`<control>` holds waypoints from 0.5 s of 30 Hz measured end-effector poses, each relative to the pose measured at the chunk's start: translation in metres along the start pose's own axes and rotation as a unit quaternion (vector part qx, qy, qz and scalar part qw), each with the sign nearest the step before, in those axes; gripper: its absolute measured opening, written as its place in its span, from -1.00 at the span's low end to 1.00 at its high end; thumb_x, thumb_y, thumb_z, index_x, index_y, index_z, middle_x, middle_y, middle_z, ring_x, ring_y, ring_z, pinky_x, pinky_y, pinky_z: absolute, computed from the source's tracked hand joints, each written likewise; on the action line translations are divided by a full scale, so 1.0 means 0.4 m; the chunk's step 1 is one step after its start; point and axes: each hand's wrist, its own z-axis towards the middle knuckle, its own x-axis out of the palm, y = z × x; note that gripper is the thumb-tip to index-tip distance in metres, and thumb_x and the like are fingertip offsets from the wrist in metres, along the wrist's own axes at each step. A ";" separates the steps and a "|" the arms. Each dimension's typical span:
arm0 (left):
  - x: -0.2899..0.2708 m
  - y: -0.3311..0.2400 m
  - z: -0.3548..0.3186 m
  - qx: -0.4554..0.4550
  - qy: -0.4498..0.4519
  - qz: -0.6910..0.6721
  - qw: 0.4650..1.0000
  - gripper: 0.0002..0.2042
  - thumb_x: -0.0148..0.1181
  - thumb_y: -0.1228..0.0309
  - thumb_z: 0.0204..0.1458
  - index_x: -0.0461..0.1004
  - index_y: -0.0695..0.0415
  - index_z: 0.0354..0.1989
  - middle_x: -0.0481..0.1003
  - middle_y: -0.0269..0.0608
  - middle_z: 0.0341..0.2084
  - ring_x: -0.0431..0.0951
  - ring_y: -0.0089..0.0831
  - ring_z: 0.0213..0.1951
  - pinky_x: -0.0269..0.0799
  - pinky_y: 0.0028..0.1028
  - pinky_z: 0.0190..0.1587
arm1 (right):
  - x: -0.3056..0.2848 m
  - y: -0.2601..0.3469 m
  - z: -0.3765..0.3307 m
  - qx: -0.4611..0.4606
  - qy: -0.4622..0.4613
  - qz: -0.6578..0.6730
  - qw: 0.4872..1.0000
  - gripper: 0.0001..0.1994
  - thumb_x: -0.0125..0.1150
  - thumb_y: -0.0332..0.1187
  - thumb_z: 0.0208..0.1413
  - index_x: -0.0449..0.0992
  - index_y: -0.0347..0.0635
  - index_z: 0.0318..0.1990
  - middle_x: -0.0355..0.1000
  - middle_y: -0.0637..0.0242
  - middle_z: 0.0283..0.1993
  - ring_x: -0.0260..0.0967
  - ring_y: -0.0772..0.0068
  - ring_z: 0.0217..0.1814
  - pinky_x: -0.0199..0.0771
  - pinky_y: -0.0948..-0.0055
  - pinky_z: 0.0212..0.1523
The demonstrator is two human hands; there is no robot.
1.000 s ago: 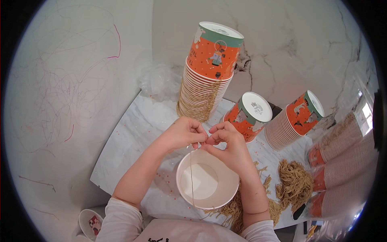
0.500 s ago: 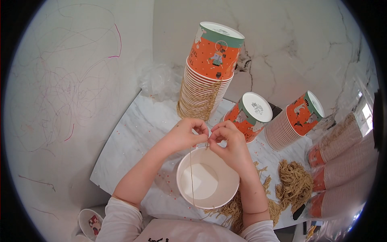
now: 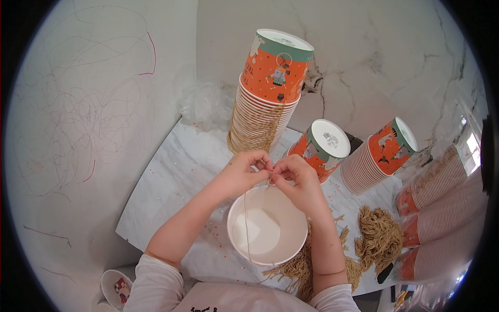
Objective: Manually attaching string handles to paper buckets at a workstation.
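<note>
A white paper bucket (image 3: 291,210) stands upright on the marbled table, its inside facing me. Over its far rim, my left hand (image 3: 250,169) and my right hand (image 3: 296,182) meet, fingertips pinched together on a thin tan string (image 3: 247,221). One length of the string hangs down across the bucket's opening to its near side. Where the fingers meet, the end of the string is mostly hidden, so I cannot tell whether it is knotted. Beneath my right forearm lies a spread of tan strings (image 3: 293,275), partly covered by the arm.
Behind my hands rises a tall stack of upturned orange-and-green buckets (image 3: 275,67). A shorter upturned bucket (image 3: 327,140) and another stack (image 3: 371,158) stand to the right. Farther right are a heap of tan string (image 3: 379,236) and plastic-wrapped bucket stacks (image 3: 436,221). Crumpled clear plastic (image 3: 205,106) lies back left.
My right hand has shifted slightly left, so the fingertips of both hands now touch over the string. The bucket has tilted or shifted very slightly away from me.
</note>
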 end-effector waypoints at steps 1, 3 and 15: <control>0.005 -0.005 0.001 0.018 -0.006 0.003 1.000 -0.90 0.19 0.56 0.12 0.47 0.19 -0.20 0.48 -0.41 -0.32 0.41 -0.79 -0.44 0.30 -0.70 -0.48 | -0.001 -0.006 0.001 0.000 -0.001 -0.001 1.000 -0.93 0.25 -0.61 0.14 0.50 -0.41 -0.24 0.43 0.27 -0.12 0.53 0.48 -0.16 0.57 0.52 -0.08; 0.011 0.006 0.009 0.048 -0.011 -0.001 0.999 -0.90 0.19 0.56 0.15 0.47 0.20 -0.18 0.48 -0.39 -0.29 0.43 -0.78 -0.42 0.33 -0.70 -0.45 | -0.003 -0.016 0.004 0.035 -0.019 0.096 0.995 -0.91 0.23 -0.58 0.16 0.49 -0.41 -0.21 0.40 0.18 -0.14 0.59 0.37 -0.19 0.62 0.46 -0.16; 0.024 0.002 0.008 0.083 -0.032 -0.038 0.995 -0.88 0.24 0.56 0.18 0.48 0.22 -0.15 0.51 -0.34 -0.23 0.52 -0.76 -0.38 0.42 -0.70 -0.40 | -0.030 -0.014 0.007 0.057 0.009 0.233 0.971 -0.93 0.11 -0.59 0.29 0.43 -0.42 -0.14 0.29 0.29 -0.07 0.55 0.48 -0.13 0.59 0.54 -0.12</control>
